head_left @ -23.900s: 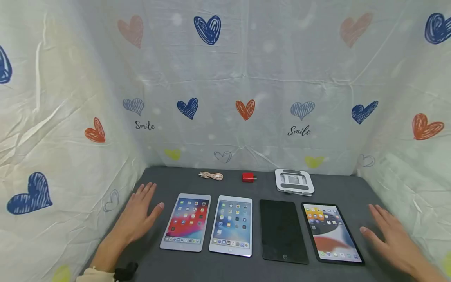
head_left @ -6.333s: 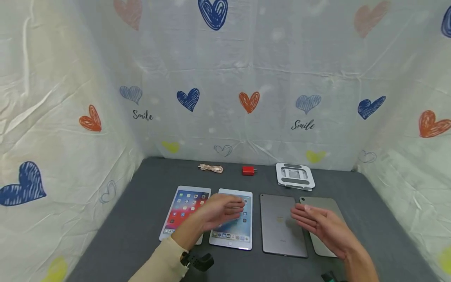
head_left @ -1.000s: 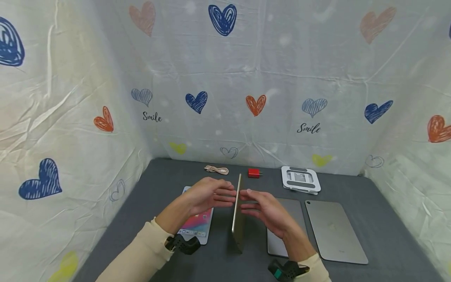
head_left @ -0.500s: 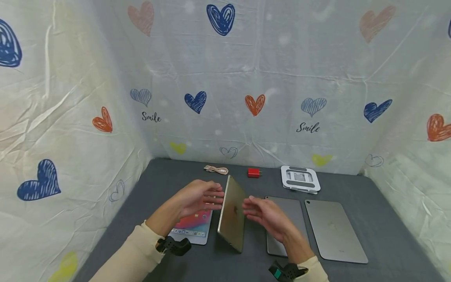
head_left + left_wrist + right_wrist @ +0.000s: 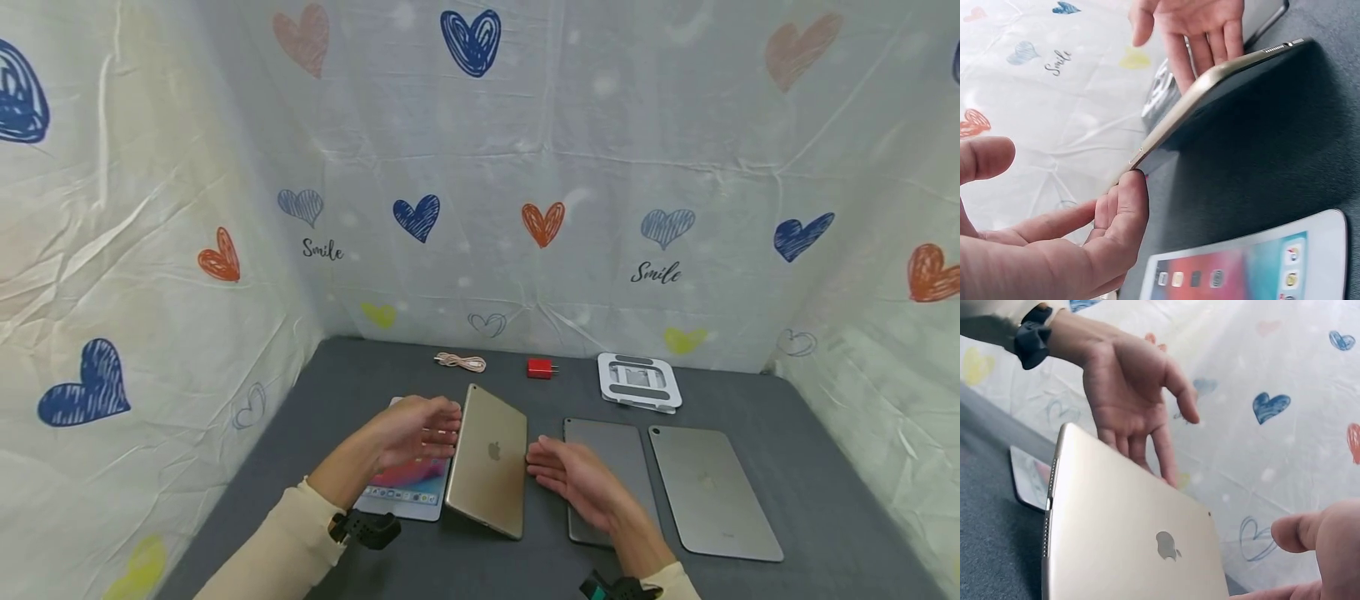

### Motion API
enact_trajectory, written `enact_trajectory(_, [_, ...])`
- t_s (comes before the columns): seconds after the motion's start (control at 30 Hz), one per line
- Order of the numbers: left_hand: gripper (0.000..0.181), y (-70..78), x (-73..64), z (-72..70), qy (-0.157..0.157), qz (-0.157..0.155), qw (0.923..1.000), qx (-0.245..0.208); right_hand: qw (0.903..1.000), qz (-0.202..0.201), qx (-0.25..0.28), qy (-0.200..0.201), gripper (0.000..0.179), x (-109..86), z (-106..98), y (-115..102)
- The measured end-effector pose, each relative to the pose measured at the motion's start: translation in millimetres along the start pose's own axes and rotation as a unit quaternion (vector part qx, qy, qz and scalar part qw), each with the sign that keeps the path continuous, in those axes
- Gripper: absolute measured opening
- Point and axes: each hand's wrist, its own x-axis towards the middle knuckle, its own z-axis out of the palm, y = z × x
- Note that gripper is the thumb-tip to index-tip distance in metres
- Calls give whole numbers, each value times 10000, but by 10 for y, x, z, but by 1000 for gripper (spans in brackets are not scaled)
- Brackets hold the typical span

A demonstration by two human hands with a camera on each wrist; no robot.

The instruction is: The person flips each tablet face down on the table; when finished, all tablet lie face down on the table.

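Note:
A gold tablet (image 5: 487, 467) tilts over the dark table with its back and apple logo up, left edge raised, right edge low. My left hand (image 5: 408, 433) supports the raised edge on its fingers, thumb held apart, as the left wrist view shows the tablet's edge (image 5: 1175, 119) on the fingertips. My right hand (image 5: 581, 483) is at the tablet's right side with fingers extended; whether it touches cannot be told. Under my left hand a white tablet (image 5: 405, 504) lies with its colourful screen up. To the right, a dark grey tablet (image 5: 607, 442) and a silver tablet (image 5: 716, 492) lie backs up.
Along the back of the table (image 5: 360, 367) are a coiled cable (image 5: 461, 362), a red charger plug (image 5: 540, 368) and a folded white stand (image 5: 640, 382). A heart-printed sheet (image 5: 480, 275) encloses the back and sides.
Since the first frame, the two right tablets have been turned backs up. Over the last second, the gold tablet has gone from nearly upright to leaning leftward; both hands have lowered slightly.

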Motion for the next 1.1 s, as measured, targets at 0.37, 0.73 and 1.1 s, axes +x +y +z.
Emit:
enact_trajectory(0.37, [40,-220,75,46,106,-297,9983,-492,9999,29,-133,105,71,-97,-93,17])
enact_trajectory(0.73, [46,-313,199,135,-75,-248,9995,-203,9988,174,-327,335,68,-148,-145,-24])
enact_trajectory(1.1, [47,-350,259,224,94,-338,9994,59,9967,285,-379,655,62,-153,-172,-48])
